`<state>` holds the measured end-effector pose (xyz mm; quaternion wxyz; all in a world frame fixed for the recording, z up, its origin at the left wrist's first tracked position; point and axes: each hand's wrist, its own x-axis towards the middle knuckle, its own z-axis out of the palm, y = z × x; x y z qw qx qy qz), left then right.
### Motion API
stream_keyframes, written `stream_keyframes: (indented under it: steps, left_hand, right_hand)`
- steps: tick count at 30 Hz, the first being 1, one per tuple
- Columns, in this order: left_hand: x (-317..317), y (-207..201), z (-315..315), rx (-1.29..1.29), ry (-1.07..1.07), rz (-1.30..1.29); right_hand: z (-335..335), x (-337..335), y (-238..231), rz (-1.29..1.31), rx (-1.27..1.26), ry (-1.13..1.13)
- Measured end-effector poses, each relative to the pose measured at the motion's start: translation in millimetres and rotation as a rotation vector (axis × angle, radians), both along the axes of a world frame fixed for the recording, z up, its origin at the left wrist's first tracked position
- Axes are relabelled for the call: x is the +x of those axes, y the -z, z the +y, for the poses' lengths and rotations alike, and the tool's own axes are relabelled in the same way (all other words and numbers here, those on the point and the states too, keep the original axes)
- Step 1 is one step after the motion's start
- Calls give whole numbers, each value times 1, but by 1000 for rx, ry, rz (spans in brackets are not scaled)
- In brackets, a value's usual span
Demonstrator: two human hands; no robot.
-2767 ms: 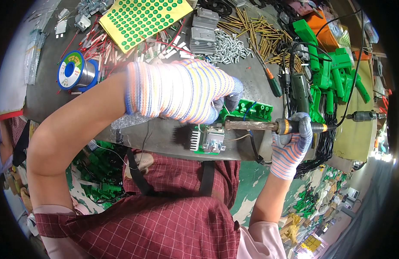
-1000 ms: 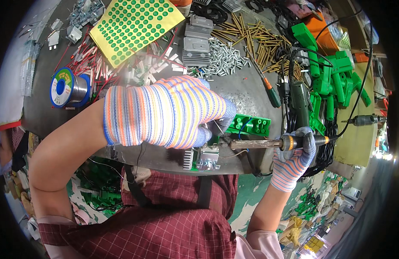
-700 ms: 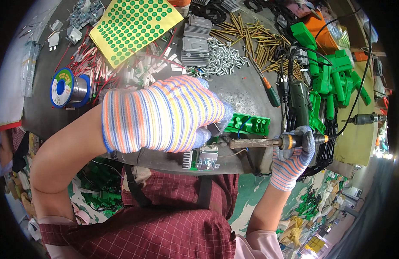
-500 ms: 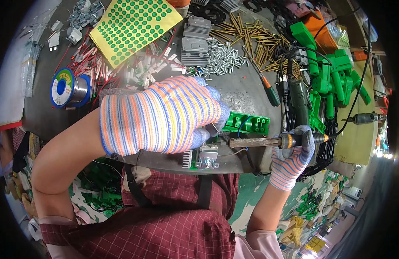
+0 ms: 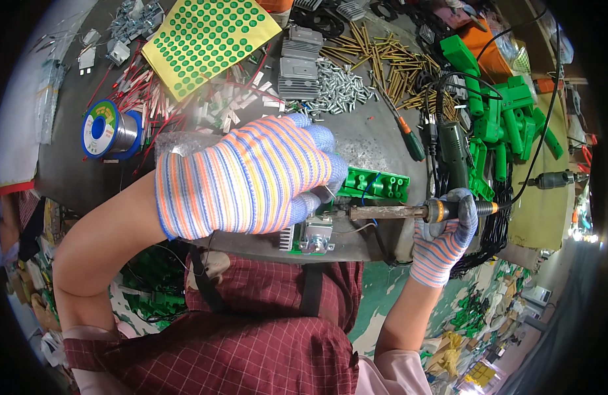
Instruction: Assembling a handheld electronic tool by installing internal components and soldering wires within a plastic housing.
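My left hand (image 5: 251, 172), in a striped knit glove, is closed in a pinch with its back toward me. A short end of thin silvery solder wire (image 5: 329, 191) pokes out by its fingertips. My right hand (image 5: 449, 224), gloved alike, grips a soldering iron (image 5: 442, 210) by its black and orange handle. The iron lies level, its rusty barrel pointing left toward the left fingertips. Just below is a small assembly with a finned heat sink and a metal part (image 5: 315, 237). Behind it lies an open green plastic housing (image 5: 376, 185) with a blue wire. The left hand partly hides the work spot.
A blue solder spool (image 5: 108, 131) stands at the left. Farther back lie a yellow sheet of green stickers (image 5: 208, 43), grey heat sinks (image 5: 297, 69), loose screws (image 5: 340, 85) and brass-coloured rods (image 5: 409, 66). A screwdriver (image 5: 410, 139) and green plastic casings (image 5: 508, 115) are at the right.
The view has shifted very slightly. Both hands keep nearly the same pose, with the iron still beside the left fingertips.
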<state>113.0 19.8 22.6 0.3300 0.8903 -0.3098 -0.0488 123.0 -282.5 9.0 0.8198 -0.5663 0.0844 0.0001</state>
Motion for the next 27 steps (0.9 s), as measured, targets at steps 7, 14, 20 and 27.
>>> stream_keyframes:
  steps: [7,14,20,27]
  left_hand:
    - [-12,1,5,-29,-44,-50]
    - [-34,8,11,-89,-282,-240]
    - [-77,21,-16,-537,-808,-228]
    - [-77,15,-20,-209,-631,-291]
  right_hand:
    - [2,2,8,-59,-59,114]
    - [5,3,8,-29,-82,161]
    - [0,3,8,-42,-50,41]
    - [2,6,11,9,5,97]
